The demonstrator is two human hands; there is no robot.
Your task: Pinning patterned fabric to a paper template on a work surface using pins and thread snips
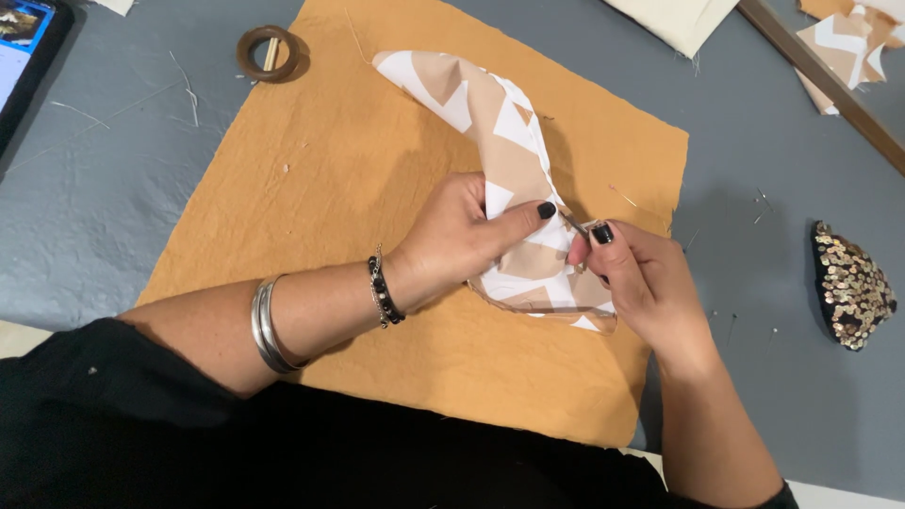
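A curved strip of white and tan patterned fabric [490,132] lies on an orange-brown cloth [311,179] spread over a grey surface. My left hand [462,236] presses down on the patterned fabric's lower part, thumb stretched toward the right. My right hand [641,283] pinches a thin metal pin [573,224] at the fabric's edge, right beside my left thumb tip. Both hands have dark nails; bracelets circle my left wrist.
A brown ring [269,54] sits at the cloth's top left corner. A sequined dark piece [851,286] lies at the right. Patterned fabric scraps [848,47] and a wooden bar [830,80] are at top right, a tablet [24,42] at top left. Loose pins lie scattered on the grey surface.
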